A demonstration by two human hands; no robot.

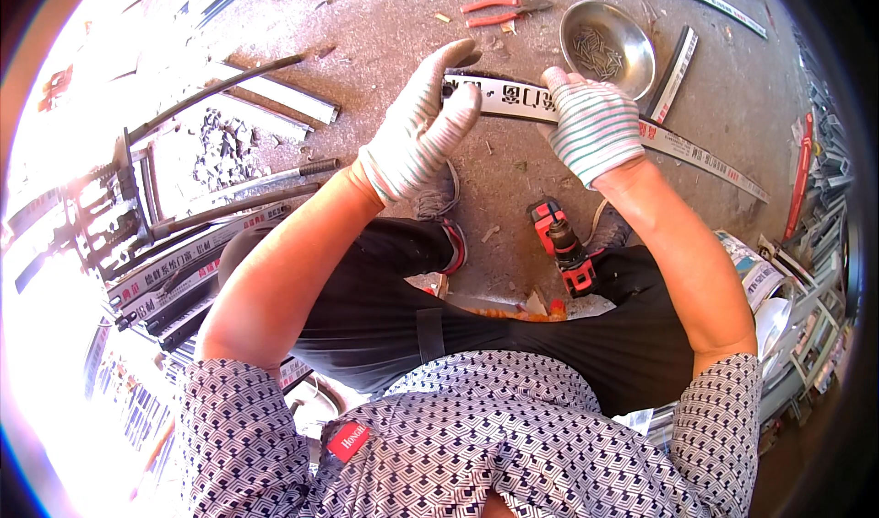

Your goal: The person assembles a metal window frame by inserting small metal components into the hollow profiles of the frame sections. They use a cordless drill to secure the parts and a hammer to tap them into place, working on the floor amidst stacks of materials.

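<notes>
Strip [513, 99]: long, white, printed, held up over the concrete floor [385, 33] in front of the knees; runs on rightward and down past the right hand toward the frame edge.
Left hand [417, 129]: gloved, thumb and forefinger pinched on the strip's left end, other fingers raised and spread loose.
Right hand [593, 124]: gloved, fingers curled shut around the strip a little further along; fingertips hidden behind the glove back.
Gap between hands: short, with a bare stretch of strip showing.
Bowl [608, 49]: round, steel, on the floor just beyond the right hand, small screws or nails lying in it.
Pliers [502, 11]: red-handled, beyond the strip, well apart from both hands.
Drill [564, 248]: red and black, cordless, on the floor between the feet, below the strip.
Profiles [183, 271]: stacked metal lengths off to the left, more on the far right.
Doing it well, as a judgement: keep the right grip firm as the anchor, keep the left pinch close to the end so the thin strip stays straight and untwisted, hold the hands level, keep the trailing length clear of the bowl.
</notes>
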